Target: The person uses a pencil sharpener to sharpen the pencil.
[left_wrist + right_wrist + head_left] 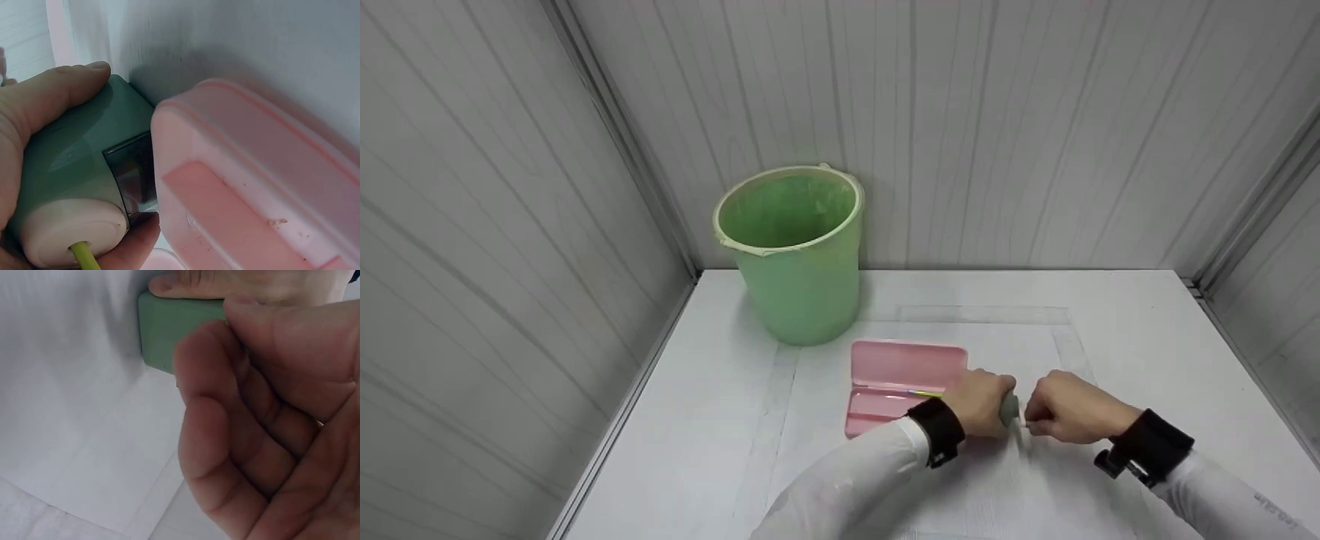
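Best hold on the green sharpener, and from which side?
Likely the middle of the sharpener, from the person's left, wrapping opposite sides: its broad green walls suit that, while the pencil occupies the pale end and the small crank on the right should stay free.

1. Head: from above, forward and down across the worktop [682,420].
2. Left wrist: close on the sharpener [73,143].
3. Right wrist: close, looking past the right hand [259,433]; both wrist views share the sharpener.
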A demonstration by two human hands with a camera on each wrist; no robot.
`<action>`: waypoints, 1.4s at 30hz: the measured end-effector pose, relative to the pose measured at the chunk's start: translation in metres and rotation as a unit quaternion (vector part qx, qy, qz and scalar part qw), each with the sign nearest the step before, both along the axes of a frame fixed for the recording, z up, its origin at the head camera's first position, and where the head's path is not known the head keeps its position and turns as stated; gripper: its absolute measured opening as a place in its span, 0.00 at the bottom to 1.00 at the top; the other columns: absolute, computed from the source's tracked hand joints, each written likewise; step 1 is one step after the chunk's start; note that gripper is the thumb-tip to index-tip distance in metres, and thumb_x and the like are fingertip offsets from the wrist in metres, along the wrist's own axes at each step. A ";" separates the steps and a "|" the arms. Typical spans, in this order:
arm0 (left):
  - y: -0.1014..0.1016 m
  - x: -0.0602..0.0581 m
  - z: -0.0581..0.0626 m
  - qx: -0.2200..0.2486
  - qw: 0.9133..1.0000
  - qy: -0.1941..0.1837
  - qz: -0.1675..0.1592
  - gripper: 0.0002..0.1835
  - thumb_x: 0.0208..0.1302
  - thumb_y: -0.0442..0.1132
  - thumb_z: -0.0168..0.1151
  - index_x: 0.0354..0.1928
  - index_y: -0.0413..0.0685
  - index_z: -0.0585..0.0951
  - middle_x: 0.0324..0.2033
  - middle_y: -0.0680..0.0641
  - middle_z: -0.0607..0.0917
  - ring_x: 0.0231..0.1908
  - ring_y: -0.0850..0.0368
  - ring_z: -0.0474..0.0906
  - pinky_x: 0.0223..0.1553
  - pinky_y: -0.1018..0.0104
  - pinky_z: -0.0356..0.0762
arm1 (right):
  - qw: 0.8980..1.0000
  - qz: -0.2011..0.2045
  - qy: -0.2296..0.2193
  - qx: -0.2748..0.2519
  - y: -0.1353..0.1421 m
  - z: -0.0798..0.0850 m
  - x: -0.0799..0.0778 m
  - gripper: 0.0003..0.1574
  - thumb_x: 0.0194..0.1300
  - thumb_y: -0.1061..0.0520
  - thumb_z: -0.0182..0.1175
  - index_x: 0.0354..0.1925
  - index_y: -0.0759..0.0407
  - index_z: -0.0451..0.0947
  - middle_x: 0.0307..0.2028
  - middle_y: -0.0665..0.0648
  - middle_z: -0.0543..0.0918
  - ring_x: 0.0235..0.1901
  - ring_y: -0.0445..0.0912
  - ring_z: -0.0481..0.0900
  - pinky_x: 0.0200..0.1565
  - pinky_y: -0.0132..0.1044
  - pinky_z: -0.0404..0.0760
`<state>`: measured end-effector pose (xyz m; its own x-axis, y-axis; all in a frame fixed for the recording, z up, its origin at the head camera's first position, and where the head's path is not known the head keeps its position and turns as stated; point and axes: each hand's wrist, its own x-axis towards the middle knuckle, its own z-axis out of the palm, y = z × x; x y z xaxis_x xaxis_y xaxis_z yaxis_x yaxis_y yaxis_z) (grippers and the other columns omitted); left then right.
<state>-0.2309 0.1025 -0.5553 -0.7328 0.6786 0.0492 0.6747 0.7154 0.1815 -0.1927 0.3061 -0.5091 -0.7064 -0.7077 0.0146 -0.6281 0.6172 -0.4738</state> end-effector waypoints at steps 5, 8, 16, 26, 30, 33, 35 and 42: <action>0.001 0.000 0.000 -0.002 1.000 -0.007 0.000 0.21 0.51 0.49 0.85 0.40 0.59 0.81 0.27 0.61 0.80 0.28 0.65 0.73 0.27 0.72 0.65 | 1.000 -0.001 0.022 0.010 0.000 0.003 0.000 0.21 0.57 0.69 0.75 0.17 0.51 0.81 0.17 0.33 0.66 0.19 0.24 0.58 0.24 0.22 0.59; 0.001 -0.001 0.000 -0.010 1.000 -0.004 0.001 0.21 0.51 0.49 0.85 0.40 0.60 0.81 0.28 0.61 0.80 0.28 0.65 0.74 0.27 0.71 0.65 | 0.999 -0.006 0.038 0.016 0.000 0.004 0.001 0.21 0.58 0.68 0.76 0.17 0.49 0.81 0.18 0.33 0.66 0.20 0.25 0.59 0.24 0.23 0.60; 0.002 0.000 0.000 -0.011 1.000 -0.001 -0.003 0.21 0.51 0.50 0.85 0.40 0.60 0.80 0.28 0.61 0.81 0.28 0.65 0.74 0.27 0.71 0.65 | 0.996 -0.010 0.084 0.022 0.000 0.011 0.002 0.26 0.56 0.68 0.77 0.15 0.47 0.74 0.19 0.33 0.62 0.22 0.26 0.57 0.26 0.24 0.58; 0.000 0.000 0.000 -0.016 1.000 0.012 -0.008 0.20 0.52 0.49 0.85 0.40 0.59 0.81 0.28 0.60 0.83 0.29 0.66 0.75 0.28 0.71 0.65 | 0.992 -0.042 0.115 0.039 -0.001 0.015 0.002 0.24 0.56 0.70 0.76 0.18 0.44 0.81 0.20 0.35 0.71 0.23 0.28 0.61 0.26 0.27 0.65; 0.000 0.000 -0.001 -0.016 1.000 0.013 -0.010 0.20 0.52 0.49 0.84 0.40 0.60 0.81 0.28 0.61 0.83 0.29 0.66 0.76 0.28 0.72 0.66 | 0.985 -0.057 0.154 0.045 0.001 0.013 0.002 0.20 0.57 0.68 0.77 0.22 0.44 0.85 0.21 0.37 0.79 0.24 0.29 0.67 0.27 0.29 0.69; 0.000 0.000 -0.001 -0.020 1.000 0.016 -0.009 0.21 0.51 0.51 0.85 0.40 0.60 0.81 0.29 0.61 0.84 0.30 0.66 0.77 0.28 0.72 0.67 | 0.979 -0.068 0.188 0.041 0.004 0.009 -0.002 0.14 0.58 0.66 0.79 0.27 0.46 0.90 0.23 0.40 0.85 0.25 0.32 0.75 0.28 0.32 0.73; 0.000 0.000 -0.001 -0.023 0.999 0.022 -0.010 0.21 0.51 0.52 0.85 0.41 0.61 0.81 0.30 0.61 0.84 0.30 0.66 0.77 0.28 0.71 0.68 | 0.978 -0.075 0.190 0.033 0.006 0.008 -0.004 0.11 0.58 0.65 0.80 0.30 0.48 0.93 0.26 0.41 0.89 0.27 0.34 0.80 0.29 0.33 0.76; 0.001 -0.002 -0.004 -0.018 1.000 0.018 -0.013 0.22 0.51 0.52 0.85 0.41 0.60 0.81 0.29 0.62 0.83 0.29 0.66 0.76 0.27 0.71 0.66 | 0.982 -0.079 0.167 0.028 0.010 0.009 -0.008 0.06 0.60 0.62 0.81 0.35 0.51 0.97 0.26 0.42 0.90 0.27 0.30 0.78 0.29 0.32 0.76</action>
<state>-0.2331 0.1038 -0.5591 -0.7135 0.6989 0.0504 0.6985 0.7036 0.1305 -0.2008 0.3162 -0.5003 -0.7704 -0.5955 0.2276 -0.6364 0.7393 -0.2200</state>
